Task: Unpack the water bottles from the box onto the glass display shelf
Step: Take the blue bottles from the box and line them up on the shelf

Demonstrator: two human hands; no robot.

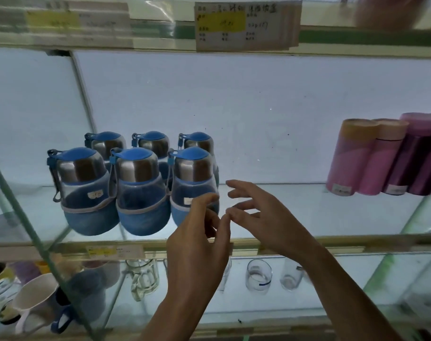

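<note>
Several blue water bottles (140, 190) with steel caps and blue sleeves stand in two rows on the glass display shelf (295, 212), at its left half. My left hand (199, 242) hovers in front of the rightmost front bottle (192, 183), fingers loosely bent, holding nothing. My right hand (261, 212) is just right of it with fingers spread, also empty. The fingertips of both hands nearly meet. The box is out of view.
Pink and purple tube flasks (371, 158) stand at the shelf's right end. Below are glass cups (258, 276), a glass mug (143, 276) and ceramic mugs (35, 299). A price label (244, 25) hangs on the shelf above. A glass divider (30, 230) slants at the left.
</note>
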